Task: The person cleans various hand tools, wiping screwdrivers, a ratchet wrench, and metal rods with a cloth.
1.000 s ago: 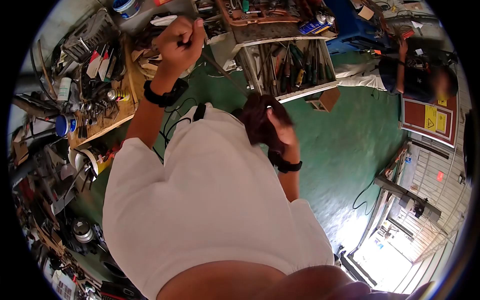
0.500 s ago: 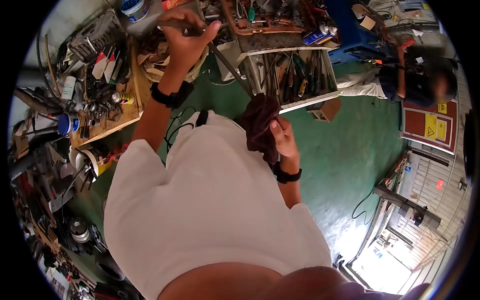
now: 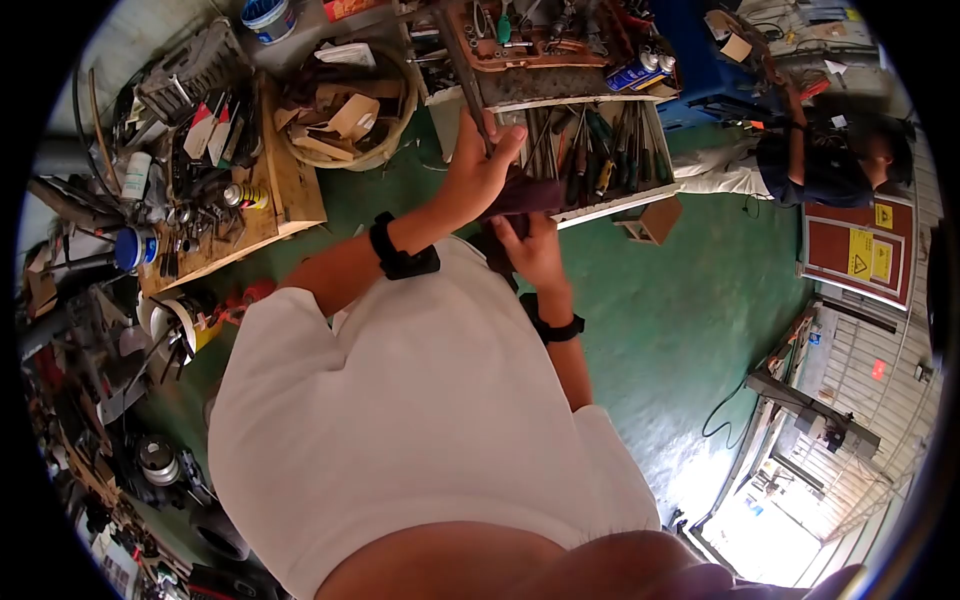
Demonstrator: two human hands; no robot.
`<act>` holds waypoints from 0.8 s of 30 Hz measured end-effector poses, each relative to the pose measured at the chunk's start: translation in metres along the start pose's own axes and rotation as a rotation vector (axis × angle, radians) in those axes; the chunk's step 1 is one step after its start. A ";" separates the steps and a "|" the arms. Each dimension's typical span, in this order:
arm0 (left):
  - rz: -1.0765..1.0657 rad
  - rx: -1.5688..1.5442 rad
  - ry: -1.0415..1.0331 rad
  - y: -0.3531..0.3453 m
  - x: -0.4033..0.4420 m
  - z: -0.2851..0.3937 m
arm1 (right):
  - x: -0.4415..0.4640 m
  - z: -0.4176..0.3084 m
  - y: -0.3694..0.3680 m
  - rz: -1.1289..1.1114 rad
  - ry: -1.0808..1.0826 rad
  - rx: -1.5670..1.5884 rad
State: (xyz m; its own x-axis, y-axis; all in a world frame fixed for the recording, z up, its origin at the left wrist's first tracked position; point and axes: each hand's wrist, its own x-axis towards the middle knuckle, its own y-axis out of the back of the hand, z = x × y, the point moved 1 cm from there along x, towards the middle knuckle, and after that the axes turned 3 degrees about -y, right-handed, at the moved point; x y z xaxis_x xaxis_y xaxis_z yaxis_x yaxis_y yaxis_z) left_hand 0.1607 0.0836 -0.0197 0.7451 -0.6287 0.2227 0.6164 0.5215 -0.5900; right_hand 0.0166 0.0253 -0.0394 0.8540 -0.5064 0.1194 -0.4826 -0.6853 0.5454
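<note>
A long dark metal bar (image 3: 464, 68) slants up from my left hand (image 3: 474, 175), which is closed around its lower part. My right hand (image 3: 540, 252) is closed on a dark maroon cloth (image 3: 526, 194), just below and to the right of my left hand. The cloth is bunched close to the bar's lower end. Whether it wraps the bar there is hidden by my hands. Both hands are in front of an open drawer (image 3: 612, 198) that holds several screwdrivers (image 3: 603, 150).
A round bin (image 3: 385, 150) with cardboard scraps stands left of the drawer. An orange tool tray (image 3: 540, 60) and spray cans (image 3: 640, 70) sit above it. A wooden bench (image 3: 300, 200) with tools is at left. Another person (image 3: 820, 165) works at right. A small wooden box (image 3: 655, 218) is on the green floor.
My left hand has moved right and down, close to my right hand, and the bar now stands steeper. My right hand and the cloth have shifted slightly left; less of the cloth shows.
</note>
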 end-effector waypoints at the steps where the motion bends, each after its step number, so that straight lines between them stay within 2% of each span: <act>1: -0.005 -0.002 0.002 0.001 0.002 0.000 | 0.000 0.001 -0.002 -0.035 0.019 -0.101; 3: -0.060 0.023 -0.012 0.005 0.002 0.001 | -0.002 0.001 -0.011 -0.011 -0.004 -0.022; 6: -0.118 0.185 0.018 0.003 -0.001 0.008 | -0.002 0.004 -0.016 -0.007 0.087 -0.143; 9: -0.224 0.142 -0.012 -0.002 -0.001 0.004 | -0.006 0.017 -0.014 0.042 0.069 0.007; 11: -0.255 0.125 0.027 -0.005 0.000 0.006 | -0.011 0.037 -0.002 -0.121 0.108 -0.014; 13: -0.304 0.021 0.016 -0.007 0.002 0.006 | -0.012 0.038 0.005 -0.104 0.122 0.078; 15: -0.240 0.033 -0.036 -0.004 0.009 0.007 | -0.017 0.035 0.010 -0.080 0.135 0.171; 17: -0.176 0.046 -0.087 0.003 0.021 0.011 | -0.024 0.029 0.017 0.080 0.058 0.000; 20: -0.098 0.046 -0.217 0.021 0.042 0.026 | -0.035 0.046 0.020 0.180 0.051 -0.126; 24: -0.068 0.188 -0.197 0.036 0.049 0.025 | -0.054 0.066 0.032 0.296 -0.101 0.033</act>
State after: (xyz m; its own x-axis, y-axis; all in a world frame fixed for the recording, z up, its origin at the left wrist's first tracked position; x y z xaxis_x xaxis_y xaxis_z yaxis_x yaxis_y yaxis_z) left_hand 0.2252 0.0861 -0.0108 0.7245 -0.5509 0.4143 0.6891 0.5916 -0.4184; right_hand -0.0580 -0.0033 -0.0834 0.6526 -0.7349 0.1848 -0.7149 -0.5163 0.4715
